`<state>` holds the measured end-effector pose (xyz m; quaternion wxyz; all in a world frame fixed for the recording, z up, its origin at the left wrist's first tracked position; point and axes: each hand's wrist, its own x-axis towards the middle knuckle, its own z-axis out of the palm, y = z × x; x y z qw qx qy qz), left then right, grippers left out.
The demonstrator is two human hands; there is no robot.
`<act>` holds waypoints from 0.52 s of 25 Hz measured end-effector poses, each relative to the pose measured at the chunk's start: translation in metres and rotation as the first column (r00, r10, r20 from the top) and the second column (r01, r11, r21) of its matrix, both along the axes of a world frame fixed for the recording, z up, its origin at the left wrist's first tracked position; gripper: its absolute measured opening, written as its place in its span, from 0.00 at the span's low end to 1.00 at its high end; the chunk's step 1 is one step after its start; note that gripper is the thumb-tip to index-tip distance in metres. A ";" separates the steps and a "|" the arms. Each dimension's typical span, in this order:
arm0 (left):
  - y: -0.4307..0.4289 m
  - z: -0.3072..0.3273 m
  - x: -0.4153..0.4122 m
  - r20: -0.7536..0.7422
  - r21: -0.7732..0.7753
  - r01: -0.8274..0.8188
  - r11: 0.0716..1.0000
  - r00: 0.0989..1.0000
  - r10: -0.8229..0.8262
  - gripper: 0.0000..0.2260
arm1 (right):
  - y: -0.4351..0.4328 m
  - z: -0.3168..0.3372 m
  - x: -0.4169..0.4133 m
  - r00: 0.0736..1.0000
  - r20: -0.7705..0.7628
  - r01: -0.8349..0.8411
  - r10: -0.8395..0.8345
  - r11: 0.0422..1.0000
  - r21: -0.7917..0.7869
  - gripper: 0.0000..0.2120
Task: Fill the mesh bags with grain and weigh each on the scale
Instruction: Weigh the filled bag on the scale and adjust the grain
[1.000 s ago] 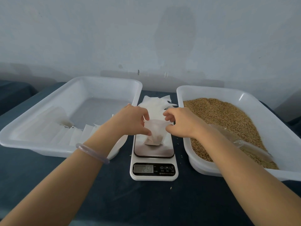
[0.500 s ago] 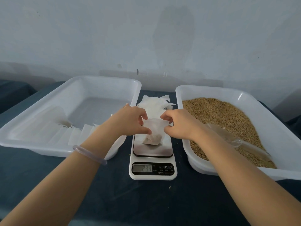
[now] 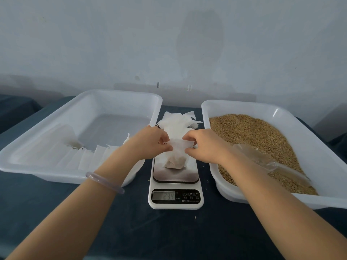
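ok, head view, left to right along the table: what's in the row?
White tray with flat white bags in it → scale with the mesh bag on its platform → grain tray, a clear scoop lying on the grain.

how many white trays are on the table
2. The left tray, beside the scale, holds flat mesh bags; the right tray, on the scale's other side, holds grain and a clear scoop. No others show.
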<state>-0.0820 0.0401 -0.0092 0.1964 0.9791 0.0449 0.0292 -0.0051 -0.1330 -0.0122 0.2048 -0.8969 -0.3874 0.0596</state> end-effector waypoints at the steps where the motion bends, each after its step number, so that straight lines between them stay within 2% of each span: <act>1: -0.001 0.001 0.000 0.003 -0.011 -0.003 1.000 1.000 0.003 0.09 | 0.001 0.000 0.000 1.000 -0.024 0.006 -0.006 1.000 0.022 0.16; 4: -0.002 0.000 -0.002 0.065 -0.120 -0.022 0.993 0.997 0.030 0.06 | 0.002 0.000 0.000 0.997 -0.082 0.022 -0.008 0.985 0.172 0.04; 6: -0.005 -0.001 -0.003 0.110 -0.376 -0.039 0.926 0.990 0.086 0.06 | -0.001 0.011 -0.001 0.992 -0.127 0.022 0.016 0.956 0.293 0.06; 7: -0.007 0.001 -0.004 0.106 -0.564 -0.010 0.826 0.991 0.084 0.07 | -0.003 0.018 -0.001 0.985 -0.166 0.024 0.036 0.938 0.347 0.06; 8: -0.011 0.004 -0.006 0.091 -0.730 0.043 0.682 0.995 0.034 0.10 | -0.006 0.027 -0.001 0.977 -0.202 0.023 0.062 0.920 0.391 0.05; 9: -0.015 0.005 -0.006 0.089 -0.831 0.106 0.546 0.994 -0.057 0.14 | -0.009 0.034 -0.001 0.970 -0.225 0.016 0.089 0.905 0.426 0.05; 10: -0.020 0.005 -0.005 0.098 -0.871 0.159 0.466 0.983 -0.152 0.18 | -0.010 0.042 -0.002 0.963 -0.244 0.010 0.117 0.886 0.463 0.06; 13: -0.037 0.000 -0.003 0.116 -0.907 0.213 0.363 0.956 -0.270 0.22 | -0.015 0.052 -0.003 0.946 -0.275 0.010 0.172 0.832 0.554 0.09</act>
